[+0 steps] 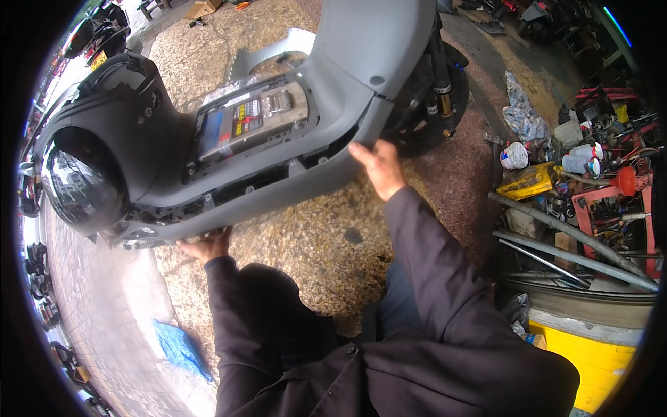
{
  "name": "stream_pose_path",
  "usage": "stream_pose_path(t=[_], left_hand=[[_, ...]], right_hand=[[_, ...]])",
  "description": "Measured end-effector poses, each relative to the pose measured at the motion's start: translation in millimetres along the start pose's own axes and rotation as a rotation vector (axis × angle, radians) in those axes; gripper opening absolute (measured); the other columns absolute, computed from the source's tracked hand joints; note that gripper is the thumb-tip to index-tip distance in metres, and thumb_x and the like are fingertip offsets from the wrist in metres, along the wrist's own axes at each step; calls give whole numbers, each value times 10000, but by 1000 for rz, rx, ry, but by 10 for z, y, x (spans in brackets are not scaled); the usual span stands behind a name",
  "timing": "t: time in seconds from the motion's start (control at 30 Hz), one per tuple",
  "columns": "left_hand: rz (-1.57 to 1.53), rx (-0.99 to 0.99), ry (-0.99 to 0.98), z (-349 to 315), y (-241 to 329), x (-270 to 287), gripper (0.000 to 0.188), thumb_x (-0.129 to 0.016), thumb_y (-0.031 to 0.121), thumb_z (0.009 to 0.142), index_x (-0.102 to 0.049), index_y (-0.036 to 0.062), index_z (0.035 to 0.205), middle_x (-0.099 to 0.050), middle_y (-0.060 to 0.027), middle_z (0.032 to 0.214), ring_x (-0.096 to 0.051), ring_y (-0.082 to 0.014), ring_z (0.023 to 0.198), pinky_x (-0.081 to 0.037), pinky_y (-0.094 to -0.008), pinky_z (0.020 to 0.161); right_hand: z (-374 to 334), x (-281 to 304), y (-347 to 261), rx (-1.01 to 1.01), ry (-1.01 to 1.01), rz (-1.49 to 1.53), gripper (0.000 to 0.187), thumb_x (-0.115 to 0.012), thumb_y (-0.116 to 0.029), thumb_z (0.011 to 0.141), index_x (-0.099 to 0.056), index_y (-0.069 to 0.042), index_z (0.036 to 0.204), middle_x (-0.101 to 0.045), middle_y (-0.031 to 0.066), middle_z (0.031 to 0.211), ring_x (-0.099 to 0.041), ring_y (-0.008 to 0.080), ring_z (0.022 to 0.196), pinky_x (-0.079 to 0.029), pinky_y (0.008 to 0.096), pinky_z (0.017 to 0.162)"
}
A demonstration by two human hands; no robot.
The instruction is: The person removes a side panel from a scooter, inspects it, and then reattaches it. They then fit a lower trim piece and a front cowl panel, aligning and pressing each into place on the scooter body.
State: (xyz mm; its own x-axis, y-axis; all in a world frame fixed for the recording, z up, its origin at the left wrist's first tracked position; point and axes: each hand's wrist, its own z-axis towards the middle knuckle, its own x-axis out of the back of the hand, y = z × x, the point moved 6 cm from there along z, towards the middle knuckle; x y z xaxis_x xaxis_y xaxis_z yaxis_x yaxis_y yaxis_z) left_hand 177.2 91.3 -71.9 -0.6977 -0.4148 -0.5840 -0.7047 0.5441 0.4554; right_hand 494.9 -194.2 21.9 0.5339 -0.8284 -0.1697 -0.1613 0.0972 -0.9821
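Long, curved grey plastic side panel, running along the near side of the matte-grey scooter, a gap above it! At the scooter's rear, the left hand supports it from beneath, finger spread hidden; towards the scooter's front, the right hand grips it, thumb outside, fingers closed around the edge.

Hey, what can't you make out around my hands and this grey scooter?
In the head view:
- Left hand: its grip is partly hidden by the grey side panel.
- Front wheel: partly hidden behind the front panel.
- Front panel: cut off by the top edge.
- Small parts at right: too small and jumbled.
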Motion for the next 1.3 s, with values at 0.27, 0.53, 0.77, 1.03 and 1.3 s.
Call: stream_pose_path(t=[0.27,0.53,0.77,1.03,1.3], left_hand=[[81,-50,-17,-28,73,-48,1041,-349,835,871,-257,94,1596,-172,-198,1660,-173,-383,1529,-118,-651,1216],[70,-31,-28,-142,27,-131,1082,-388,853,837,-212,121,1614,-128,-176,1677,-128,-366,1544,-102,-661,1214],[89,-48,-16,-6,28,-37,1045,-385,833,853,-260,116,1603,-176,-183,1664,-166,-370,1536,-114,-663,1211],[116,-32,-59,157,41,25,1003,-492,814,785,-338,145,1518,-269,-139,1563,-277,-382,1442,-222,-729,1129],[112,-107,-55,-87,-29,-212,842,-337,741,925,-401,154,1525,-311,-145,1596,-215,-393,1504,-123,-745,1165]], right_hand=[[12,-48,-116,71,59,29,389,-731,-318,964,-687,34,1124,-714,54,1060,-606,127,940,-486,306,862],[126,50,-312,109,108,314,190,-651,-139,1008,-622,-8,1142,-685,37,1039,-615,109,942,-521,296,832],[197,66,-308,175,129,286,71,-667,-76,980,-662,-15,1017,-668,15,941,-595,85,813,-508,265,716],[162,99,-342,174,178,173,89,-693,-67,956,-685,-14,1027,-684,-5,937,-576,61,811,-464,245,756],[169,25,-346,182,35,207,268,-629,-21,963,-603,1,1229,-673,92,1133,-639,162,1006,-533,313,884]])
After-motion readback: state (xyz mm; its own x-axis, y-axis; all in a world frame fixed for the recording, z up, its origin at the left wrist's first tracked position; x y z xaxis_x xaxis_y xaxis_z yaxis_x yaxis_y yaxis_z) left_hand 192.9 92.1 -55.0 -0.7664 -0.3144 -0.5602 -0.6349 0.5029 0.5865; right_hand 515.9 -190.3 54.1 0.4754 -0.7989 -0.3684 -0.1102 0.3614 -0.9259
